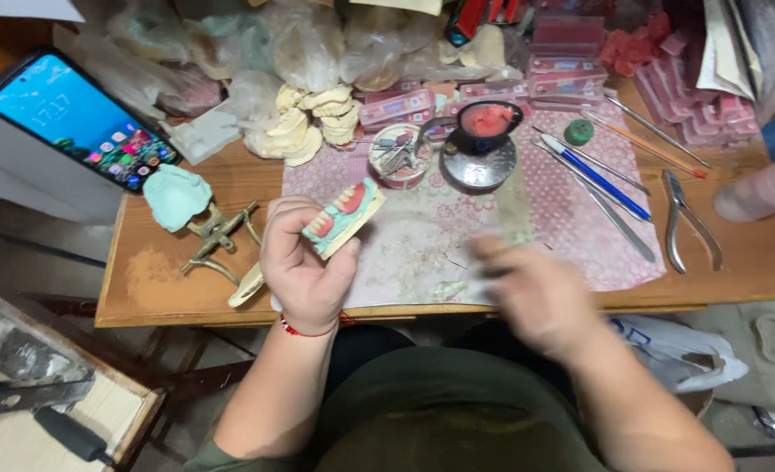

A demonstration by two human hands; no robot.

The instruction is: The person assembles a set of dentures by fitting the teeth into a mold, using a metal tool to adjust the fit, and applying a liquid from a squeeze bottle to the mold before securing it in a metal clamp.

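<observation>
While the left hand (304,262) is gripping the pale-green plaster dental model with pink wax teeth (342,217) above the wooden bench (737,271), the right hand (532,293) is blurring, its grasp indeterminable; keeping the model steady is advisable.

A wooden table (737,271) is carrying a pink dotted cloth (571,227) at centre, pliers (686,218) lying at three o'clock, a phone (77,118) leaning at ten o'clock.

Single head-worn view, looking steeply down from above the person's lap, facing forward over the wooden counter (728,271), close to both hands, floor visible at either side
</observation>
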